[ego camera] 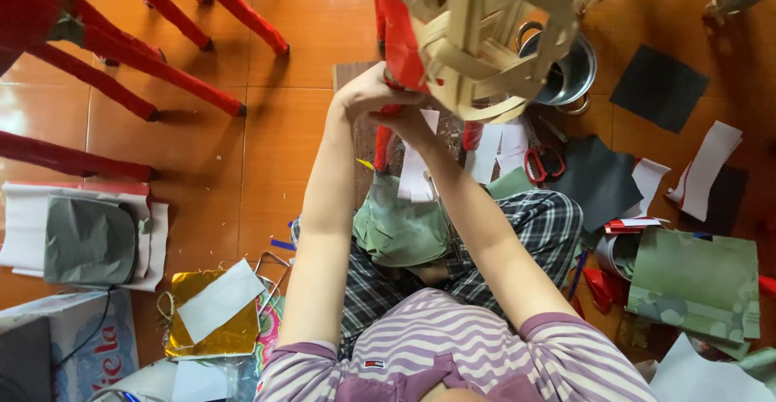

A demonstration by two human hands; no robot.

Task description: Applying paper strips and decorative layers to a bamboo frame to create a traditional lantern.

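Looking down from the head camera, left to right: red chair legs [145, 62] are slanting across the orange tile floor [267, 151] at upper left. Below them a grey folded paper [89, 240] is lying on a white sheet, and nearer the person a gold foil sheet [206, 329] is sitting under a white paper piece [220, 298].

The left hand [368, 90] is reaching up, fingers curled and pressed together around the lower edge of a woven bamboo-strip frame [485, 38]. The right hand [408, 123] is sitting just beside and below it, fingers mostly hidden, so cannot tell if they are pinching. A red paper covering [402, 46] is lining the frame's left side where both hands are meeting.

The frame is being held up close to the camera, at top centre, above the lap. Its long axis is running roughly upward and away from the person, its rounded end pointing down toward the hands; the top is cut off by the picture edge.

Right of it: a metal pot [574, 70], red-handled scissors [543, 163], black paper [659, 86], green card [699, 281].
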